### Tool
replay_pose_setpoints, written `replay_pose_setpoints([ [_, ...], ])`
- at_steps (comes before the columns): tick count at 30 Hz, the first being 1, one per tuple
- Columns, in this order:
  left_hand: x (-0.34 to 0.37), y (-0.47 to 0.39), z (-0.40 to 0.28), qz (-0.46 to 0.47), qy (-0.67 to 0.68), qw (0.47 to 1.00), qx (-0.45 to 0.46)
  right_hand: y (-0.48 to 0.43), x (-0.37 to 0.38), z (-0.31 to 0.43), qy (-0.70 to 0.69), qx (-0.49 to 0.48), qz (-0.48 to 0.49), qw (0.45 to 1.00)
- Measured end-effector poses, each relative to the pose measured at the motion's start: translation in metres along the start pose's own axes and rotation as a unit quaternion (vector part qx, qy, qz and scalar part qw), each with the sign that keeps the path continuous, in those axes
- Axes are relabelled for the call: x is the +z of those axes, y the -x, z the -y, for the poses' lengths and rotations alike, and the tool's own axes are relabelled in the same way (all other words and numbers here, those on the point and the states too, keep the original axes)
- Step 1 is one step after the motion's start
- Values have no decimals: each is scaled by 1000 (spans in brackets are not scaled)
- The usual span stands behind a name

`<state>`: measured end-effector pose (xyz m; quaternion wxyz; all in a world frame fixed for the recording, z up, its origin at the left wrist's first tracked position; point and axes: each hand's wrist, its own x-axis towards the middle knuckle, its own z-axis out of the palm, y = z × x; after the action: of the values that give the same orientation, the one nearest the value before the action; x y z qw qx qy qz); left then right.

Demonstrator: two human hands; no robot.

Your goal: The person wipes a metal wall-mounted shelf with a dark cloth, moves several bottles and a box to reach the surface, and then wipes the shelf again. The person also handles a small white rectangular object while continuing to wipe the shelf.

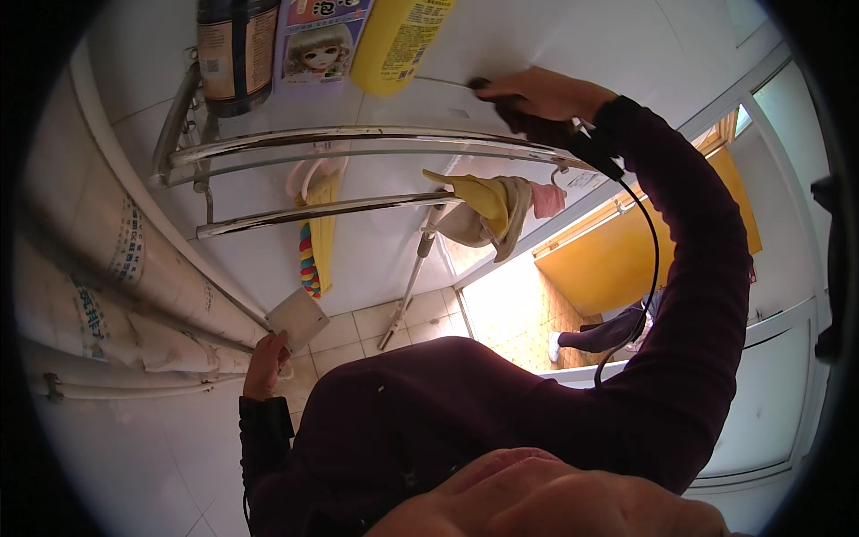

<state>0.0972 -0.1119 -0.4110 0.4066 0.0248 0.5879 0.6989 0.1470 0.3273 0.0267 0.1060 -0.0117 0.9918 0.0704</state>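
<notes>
My left hand [267, 366] is low on the left, its fingers on the corner of a flat, pale grey square plate [298, 321]. My right hand [537, 94] is raised at the upper right by the white wall, above the right end of a chrome rail [349, 132]. Dark material lies under its palm and fingers; whether it is held or worn cannot be told. A black cable hangs from a dark device at that wrist. Yellow and beige cloths [493, 205] and a pink cloth [548, 200] hang at the lower rail's right end.
Above the rack stand a dark bottle [236, 60], a purple package [319, 54] and a yellow bottle [399, 47]. A yellow item with a multicoloured edge [322, 235] hangs below. Wrapped pipes [154, 275] run along the left. A pole [413, 282] leans near the doorway; another person's leg [597, 337] shows beyond.
</notes>
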Motion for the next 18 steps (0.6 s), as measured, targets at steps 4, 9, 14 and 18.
replay_pose_setpoints([
  [4, 3, 4, -3, -7, 1, 1000, 11, 6, -5, 4, 23, 7, -11, 1000],
  [9, -2, 8, -5, -32, -13, 999, -18, -34, -3, 36, -9, -219, -87, 972],
  [14, -19, -3, 13, 23, 4, 999, -22, -26, -7, 25, 28, -83, -9, 996],
  [18, -24, -10, 24, 30, 9, 998, -46, -24, -11, 27, 71, -86, 10, 994],
])
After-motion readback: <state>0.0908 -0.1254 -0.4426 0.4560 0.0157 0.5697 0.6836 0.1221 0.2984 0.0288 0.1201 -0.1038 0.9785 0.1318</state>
